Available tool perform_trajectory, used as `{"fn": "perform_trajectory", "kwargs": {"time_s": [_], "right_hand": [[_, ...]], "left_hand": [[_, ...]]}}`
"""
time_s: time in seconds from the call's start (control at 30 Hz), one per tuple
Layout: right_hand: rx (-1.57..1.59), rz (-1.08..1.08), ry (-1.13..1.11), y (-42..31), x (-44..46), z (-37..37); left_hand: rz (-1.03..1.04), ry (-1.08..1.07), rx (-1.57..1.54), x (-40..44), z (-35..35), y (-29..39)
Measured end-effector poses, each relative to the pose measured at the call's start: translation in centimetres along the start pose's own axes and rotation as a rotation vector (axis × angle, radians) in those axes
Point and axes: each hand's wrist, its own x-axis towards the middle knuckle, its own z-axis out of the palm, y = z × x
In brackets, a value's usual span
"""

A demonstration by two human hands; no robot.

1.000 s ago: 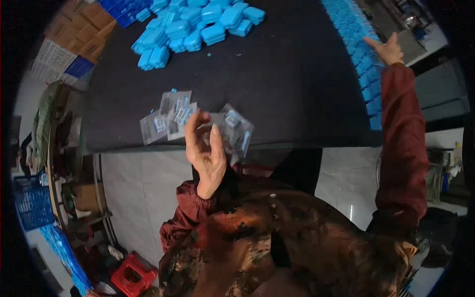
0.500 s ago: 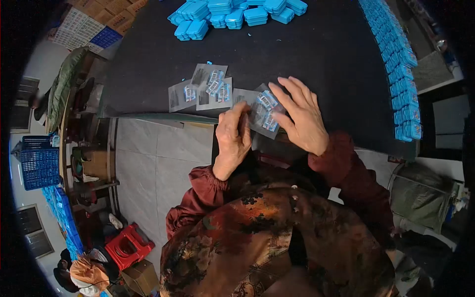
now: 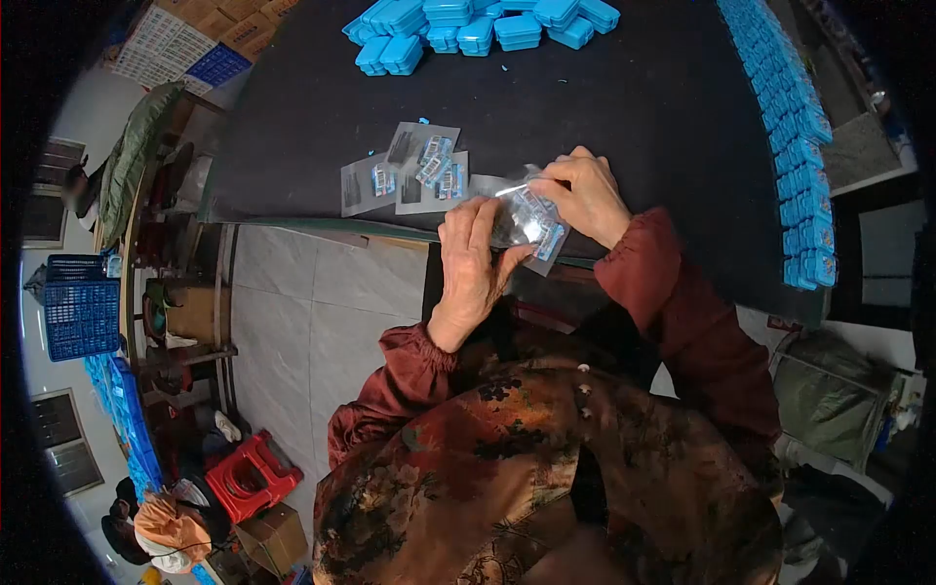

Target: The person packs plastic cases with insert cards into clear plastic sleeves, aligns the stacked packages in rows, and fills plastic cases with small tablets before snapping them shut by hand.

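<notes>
The largest area is taken up by a black tabletop (image 3: 673, 127) across the upper half of the frame. Its right edge is lined with light-blue plastic boxes (image 3: 804, 175) in rows — too tightly packed to be counted — and more are heaped in a pile (image 3: 478, 34) at top centre. Stacked brown cartons (image 3: 244, 29) are seen at upper left, their print too small to be read. One red plastic stool (image 3: 252, 478) is seen at lower left. At the centre, a clear plastic packet (image 3: 514, 226) is held above the table's near edge, clamped between thumb and fingers of the left hand (image 3: 468, 258) and pinched at its top by the right hand (image 3: 585, 195). Three similar packets (image 3: 419, 195) are laid overlapping to its left. Barcode labels (image 3: 450, 181) can be made out inside — their lettering illegible.
</notes>
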Motion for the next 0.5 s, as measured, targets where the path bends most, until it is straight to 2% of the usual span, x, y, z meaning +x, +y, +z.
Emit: {"fn": "perform_trajectory", "kwargs": {"time_s": [0.07, 0.1, 0.2, 0.27, 0.3, 0.33, 0.4, 0.47, 0.5], "right_hand": [[-0.120, -0.127, 0.136, 0.5, -0.2, 0.2], [-0.120, -0.127, 0.137, 0.7, -0.2, 0.0], [-0.162, -0.179, 0.407, 2.0, 0.0, -1.5], [0.140, -0.215, 0.367, 2.8, 0.0, -3.4], [0.306, -0.100, 0.201, 1.5, -0.8, -4.8], [0.305, -0.097, 0.205, 0.7, -1.4, -5.8], [0.361, -0.162, -0.125, -0.4, -2.4, -7.1], [0.358, -0.177, -0.180, -1.6, -3.2, -7.4], [0.393, -0.177, -0.207, -2.2, -3.5, -7.5]], "left_hand": [[0.007, -0.010, 0.020, 0.0, 0.0, -0.1], [0.008, -0.019, 0.029, -0.1, 0.1, -0.2], [0.019, -0.046, 0.049, 0.0, -0.2, -0.4], [0.029, -0.066, 0.058, 0.5, -0.5, -0.1], [-0.074, -0.010, -0.118, 1.0, -0.7, 0.2], [-0.182, 0.044, -0.293, 1.6, -1.0, 0.7], [-0.146, 0.081, -0.253, 3.5, -1.8, 1.8], [-0.276, -0.118, -0.678, 5.2, -2.1, 3.2], [-0.358, -0.238, -0.743, 5.8, -2.2, 4.1]]}}
